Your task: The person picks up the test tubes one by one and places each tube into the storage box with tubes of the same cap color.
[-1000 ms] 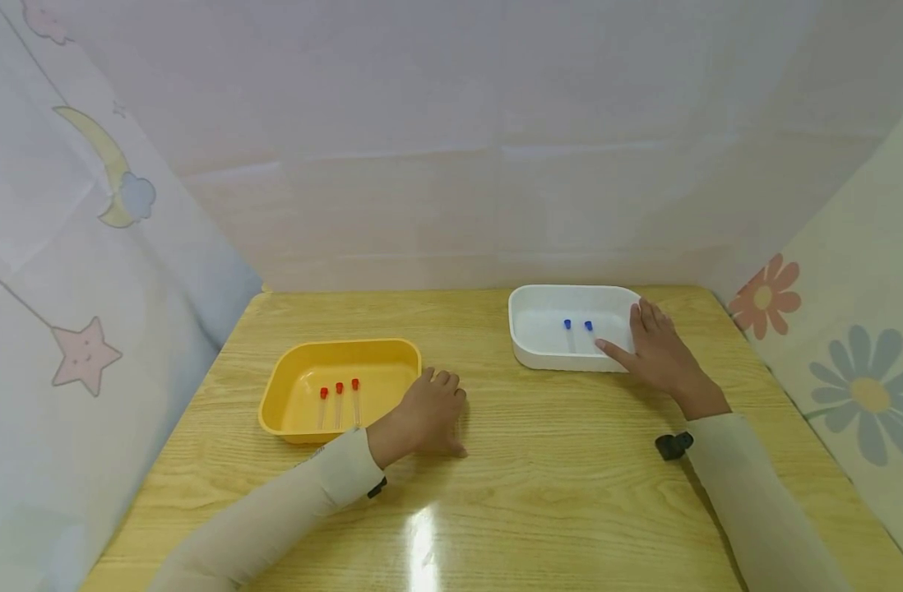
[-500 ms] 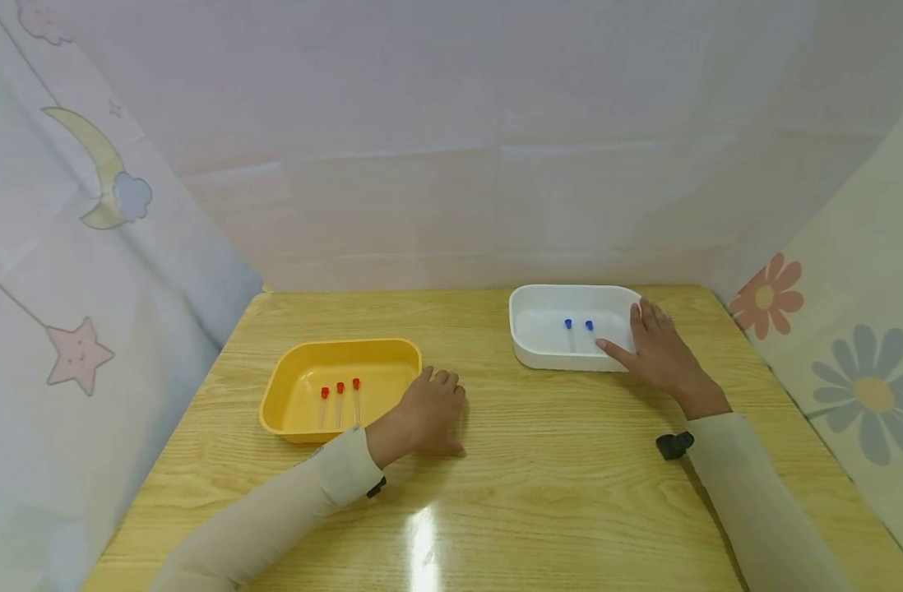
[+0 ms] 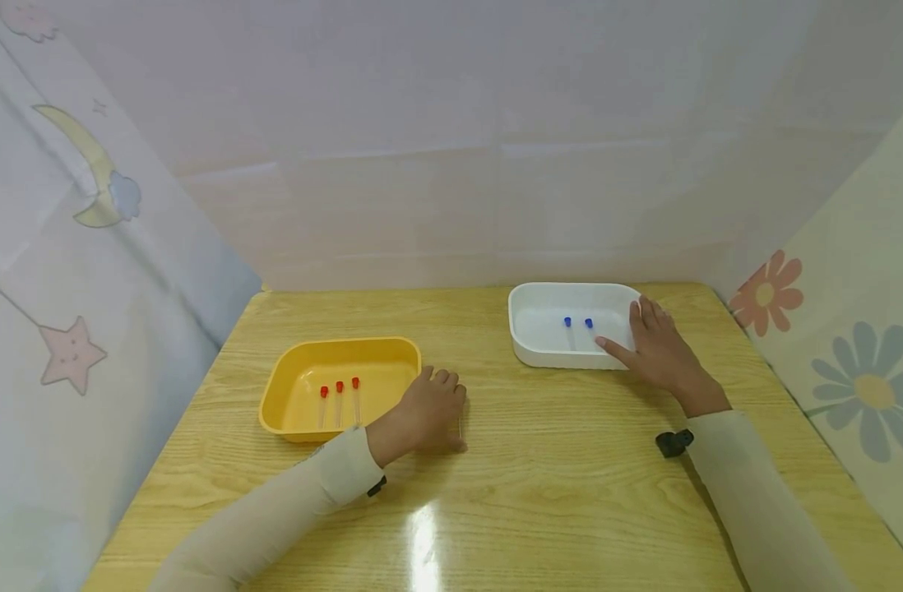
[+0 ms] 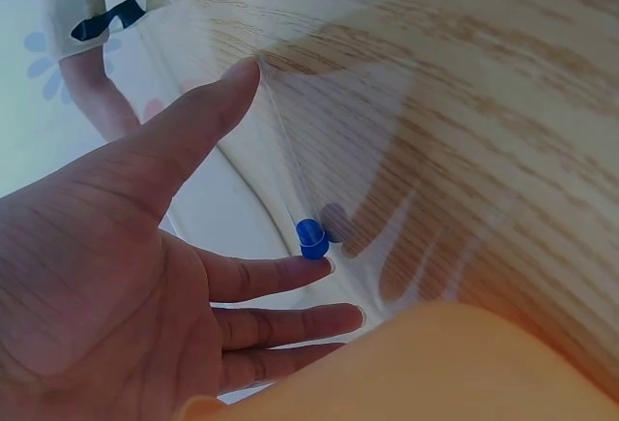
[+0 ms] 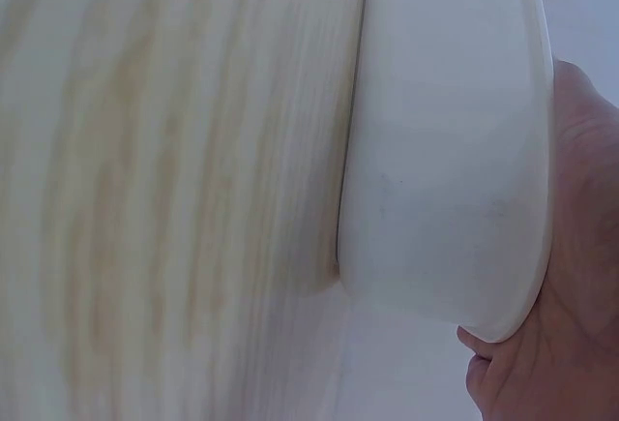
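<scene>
In the left wrist view, a thin clear test tube with a blue cap [image 4: 311, 238] spans from my left thumb tip to my index fingertip. My left hand [image 3: 428, 409] pinches it by its two ends, low over the table just right of the yellow tray [image 3: 394, 368]. Whether the tube touches the wood, I cannot tell. Over the right end of the white tray [image 3: 536, 360] rests my right hand [image 3: 660, 353], fingers extended and thumb across the near rim. Two blue-capped tubes [image 3: 567, 322] lie inside that tray, the right one partly hidden by its near wall.
Three red-capped tubes [image 3: 339, 387] lie side by side in the yellow tray. Both trays stand on a wooden table [image 3: 540, 485], the white one farther back by the hanging cloth [image 3: 392, 197]. Patterned cloth also flanks the table on both sides.
Both hands stay almost where they were. My left thumb has edged slightly toward the fingers, and a thin length of the tube shows a little more clearly beside it.
</scene>
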Motion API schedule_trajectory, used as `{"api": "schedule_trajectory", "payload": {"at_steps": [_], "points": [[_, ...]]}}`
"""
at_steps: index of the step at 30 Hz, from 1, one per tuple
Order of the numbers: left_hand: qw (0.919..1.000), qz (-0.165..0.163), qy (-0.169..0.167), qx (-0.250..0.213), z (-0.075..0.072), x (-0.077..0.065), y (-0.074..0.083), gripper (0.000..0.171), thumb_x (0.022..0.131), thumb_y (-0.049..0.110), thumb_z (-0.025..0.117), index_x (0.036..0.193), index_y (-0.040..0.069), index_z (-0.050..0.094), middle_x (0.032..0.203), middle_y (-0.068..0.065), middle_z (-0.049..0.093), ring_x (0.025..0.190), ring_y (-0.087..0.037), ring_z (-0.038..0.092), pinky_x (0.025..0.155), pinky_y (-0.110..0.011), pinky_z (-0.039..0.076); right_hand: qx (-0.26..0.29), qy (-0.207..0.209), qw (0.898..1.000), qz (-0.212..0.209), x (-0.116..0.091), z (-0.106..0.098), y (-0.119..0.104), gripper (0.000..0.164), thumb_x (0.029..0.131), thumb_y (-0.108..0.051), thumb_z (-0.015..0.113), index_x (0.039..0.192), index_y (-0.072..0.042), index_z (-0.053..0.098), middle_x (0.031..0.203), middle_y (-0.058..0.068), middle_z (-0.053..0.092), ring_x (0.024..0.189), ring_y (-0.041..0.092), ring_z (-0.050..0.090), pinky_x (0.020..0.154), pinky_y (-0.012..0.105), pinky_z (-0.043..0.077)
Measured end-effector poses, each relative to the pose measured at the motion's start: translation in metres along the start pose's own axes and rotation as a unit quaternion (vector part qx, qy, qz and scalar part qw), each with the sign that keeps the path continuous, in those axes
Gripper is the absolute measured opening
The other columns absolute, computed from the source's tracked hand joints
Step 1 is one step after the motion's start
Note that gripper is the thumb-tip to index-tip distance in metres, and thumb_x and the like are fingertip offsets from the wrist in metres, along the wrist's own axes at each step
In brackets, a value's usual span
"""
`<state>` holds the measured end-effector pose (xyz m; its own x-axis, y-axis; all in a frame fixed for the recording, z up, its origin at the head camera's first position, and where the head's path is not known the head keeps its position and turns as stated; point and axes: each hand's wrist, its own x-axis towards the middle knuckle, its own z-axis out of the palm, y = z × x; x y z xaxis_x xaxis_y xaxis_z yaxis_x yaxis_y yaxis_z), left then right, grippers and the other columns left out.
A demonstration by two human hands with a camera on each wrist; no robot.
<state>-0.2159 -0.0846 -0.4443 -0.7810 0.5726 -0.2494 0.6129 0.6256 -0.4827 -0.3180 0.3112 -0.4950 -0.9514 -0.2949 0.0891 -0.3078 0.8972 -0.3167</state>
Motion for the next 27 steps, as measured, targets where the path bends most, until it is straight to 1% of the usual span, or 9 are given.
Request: {"api": "schedule_trajectory", "payload": {"at_steps": [4, 10, 18, 23, 27], "points": [[1.0000, 0.003, -0.002, -0.003, -0.0010, 0.0002, 0.0001, 0.088, 0.083, 0.083, 0.056, 0.134, 0.012, 0.059, 0.124, -0.005, 0.060, 0.120, -0.024, 0.055, 0.110, -0.045, 0.041, 0.002, 0.001, 1.000, 0.000, -0.0003, 0.0001, 0.0004, 0.106, 0.100, -0.065, 0.044, 0.155, 0.016, 0.003, 0.163, 0.035, -0.005, 0.151, 0.050, -0.005, 0.119, 0.064, -0.003], [0.9999, 0.003, 0.001, -0.010, 0.0021, 0.0027, 0.0017, 0.086, 0.083, 0.083, 0.055, 0.132, 0.014, 0.060, 0.120, -0.003, 0.060, 0.116, -0.021, 0.056, 0.107, -0.043, 0.042, 0.007, -0.001, 1.000, 0.000, -0.0010, -0.0009, -0.0009, 0.106, 0.100, -0.065, 0.044, 0.155, 0.016, 0.003, 0.163, 0.034, -0.007, 0.151, 0.049, -0.007, 0.119, 0.063, -0.004], [0.9995, 0.009, -0.008, -0.029, 0.0022, 0.0052, 0.0016, 0.090, 0.082, 0.083, 0.056, 0.137, 0.011, 0.058, 0.129, -0.004, 0.060, 0.122, -0.022, 0.055, 0.110, -0.044, 0.040, 0.006, -0.004, 1.000, 0.002, -0.0010, -0.0020, -0.0014, 0.107, 0.100, -0.066, 0.043, 0.155, 0.016, 0.002, 0.163, 0.035, -0.007, 0.151, 0.050, -0.006, 0.120, 0.063, -0.003], [0.9991, 0.018, -0.006, -0.039, -0.0006, 0.0065, 0.0007, 0.091, 0.079, 0.083, 0.060, 0.136, 0.011, 0.057, 0.127, -0.004, 0.059, 0.118, -0.021, 0.055, 0.105, -0.043, 0.043, 0.008, -0.005, 1.000, 0.002, -0.0005, -0.0011, -0.0002, 0.107, 0.100, -0.066, 0.043, 0.154, 0.017, 0.001, 0.163, 0.035, -0.007, 0.151, 0.050, -0.007, 0.120, 0.063, -0.004], [0.9986, 0.025, 0.003, -0.047, -0.0025, 0.0072, -0.0004, 0.091, 0.078, 0.082, 0.062, 0.133, 0.011, 0.058, 0.124, -0.004, 0.059, 0.113, -0.021, 0.056, 0.099, -0.042, 0.046, 0.009, -0.002, 1.000, -0.001, 0.0000, 0.0000, 0.0009, 0.106, 0.101, -0.064, 0.043, 0.154, 0.018, 0.002, 0.163, 0.035, -0.007, 0.151, 0.049, -0.008, 0.120, 0.062, -0.004]]}}
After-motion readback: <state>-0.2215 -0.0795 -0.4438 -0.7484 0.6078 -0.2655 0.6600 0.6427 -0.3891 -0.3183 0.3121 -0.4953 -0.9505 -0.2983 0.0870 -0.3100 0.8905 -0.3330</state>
